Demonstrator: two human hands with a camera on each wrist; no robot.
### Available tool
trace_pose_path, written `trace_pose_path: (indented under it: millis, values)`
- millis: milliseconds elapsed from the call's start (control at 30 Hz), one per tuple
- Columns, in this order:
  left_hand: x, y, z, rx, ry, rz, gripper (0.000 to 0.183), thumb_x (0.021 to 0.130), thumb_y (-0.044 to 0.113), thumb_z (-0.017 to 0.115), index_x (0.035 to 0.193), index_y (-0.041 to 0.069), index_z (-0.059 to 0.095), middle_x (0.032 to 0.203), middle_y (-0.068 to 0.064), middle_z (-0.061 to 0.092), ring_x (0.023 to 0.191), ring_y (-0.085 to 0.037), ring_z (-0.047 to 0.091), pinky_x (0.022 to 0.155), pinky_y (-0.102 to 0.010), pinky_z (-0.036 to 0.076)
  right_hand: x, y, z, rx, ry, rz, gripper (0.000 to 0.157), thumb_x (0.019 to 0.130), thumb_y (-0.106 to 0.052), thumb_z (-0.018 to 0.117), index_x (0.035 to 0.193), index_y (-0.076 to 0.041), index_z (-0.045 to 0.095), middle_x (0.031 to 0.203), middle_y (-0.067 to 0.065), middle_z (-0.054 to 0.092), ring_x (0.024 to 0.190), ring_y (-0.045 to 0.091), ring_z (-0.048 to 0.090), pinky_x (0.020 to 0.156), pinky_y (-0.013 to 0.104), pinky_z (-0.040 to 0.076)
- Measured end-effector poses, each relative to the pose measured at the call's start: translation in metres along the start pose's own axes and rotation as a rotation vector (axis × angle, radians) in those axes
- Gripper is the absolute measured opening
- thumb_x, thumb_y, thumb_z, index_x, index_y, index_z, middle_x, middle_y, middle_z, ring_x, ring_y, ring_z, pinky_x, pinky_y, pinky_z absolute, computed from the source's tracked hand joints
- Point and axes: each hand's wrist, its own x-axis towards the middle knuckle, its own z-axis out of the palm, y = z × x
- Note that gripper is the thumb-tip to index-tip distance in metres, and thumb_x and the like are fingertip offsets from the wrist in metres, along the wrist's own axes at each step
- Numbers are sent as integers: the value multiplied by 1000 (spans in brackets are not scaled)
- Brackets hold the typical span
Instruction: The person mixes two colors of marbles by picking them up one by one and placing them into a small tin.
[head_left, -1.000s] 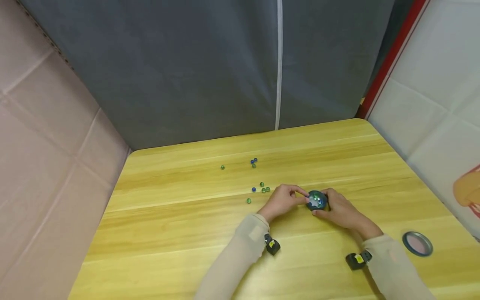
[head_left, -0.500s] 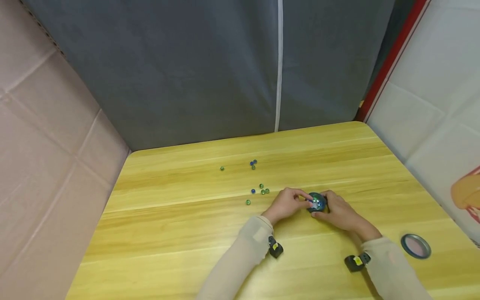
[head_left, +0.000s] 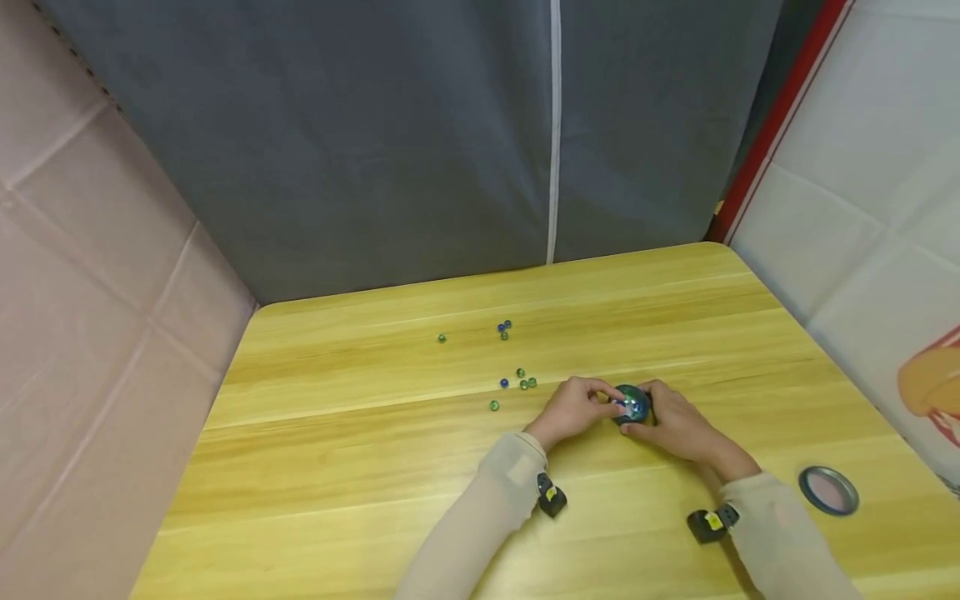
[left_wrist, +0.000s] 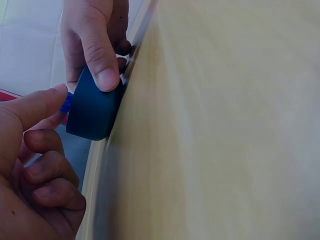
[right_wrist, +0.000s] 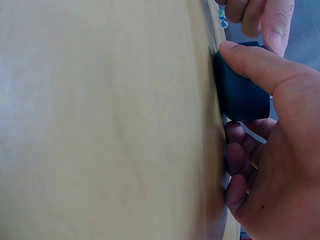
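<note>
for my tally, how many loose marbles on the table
9 marbles: a lone green one at back left, a trio at back centre, four midway, a green one nearest the front. Others in the left hand and container aren't counted; some may be hidden.

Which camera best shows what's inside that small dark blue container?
The head view: it looks down into the container, showing blue and green marbles. Both wrist views show mainly its outer wall, partly covered by the right hand, with the inside hidden.

Marbles [head_left: 504, 383] left, container [left_wrist: 92, 110] right, some seemingly inside
</note>
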Motion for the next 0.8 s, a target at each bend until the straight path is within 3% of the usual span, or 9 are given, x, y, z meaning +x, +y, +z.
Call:
trace_pose_path:
  millis: [267,800]
  values:
    - [-2,-3,-3,-5,-2,3,19,86,22,74,103,16,75,50,7,41,43,-5,33,42,-18,27,1,0,2,-2,-2,0,64,86,-37,72,123,6,42,111,21,56,99,31,54,81,43,44]
    - [-13,-11,-29,-36,21,-20,19,86,25,73,103,16,75,52,6,40,45,-7,35,44,-20,30,0,0,1,20,-11,9,66,85,-36,73,123,8,41,112,24,57,103,37,56,84,54,45]
